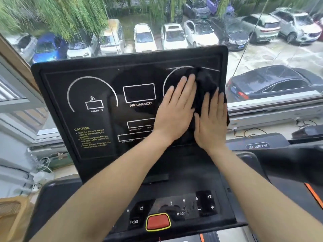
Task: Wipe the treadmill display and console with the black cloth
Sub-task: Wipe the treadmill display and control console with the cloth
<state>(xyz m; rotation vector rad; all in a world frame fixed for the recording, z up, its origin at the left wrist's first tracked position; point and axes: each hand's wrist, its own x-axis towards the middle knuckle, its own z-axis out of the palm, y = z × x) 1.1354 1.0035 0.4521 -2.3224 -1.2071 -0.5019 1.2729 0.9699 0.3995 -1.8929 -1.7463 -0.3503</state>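
Head view: black cloth [205,84] bunched, pressed on right side of treadmill display [97,95]. Left hand [175,109] and right hand [212,119] flat, fingers extended, side by side on cloth, gripping nothing. Console [174,209] below.

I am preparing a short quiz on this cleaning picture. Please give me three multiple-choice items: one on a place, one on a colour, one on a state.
1. Where on the display is the black cloth?
A. On the right side
B. On the left arc
C. On the lower keypad

2. What colour is the large button on the console?
A. Green with a white rim
B. Red with a yellow rim
C. Blue with a black rim

3. How do the hands meet the cloth?
A. Both closed into fists
B. Only one touches it
C. Both flat, fingers extended

Key: 1 A, the cloth covers the right arc. 2 B, the button is red, outlined yellow. 3 C, the left hand and the right hand press it flat.
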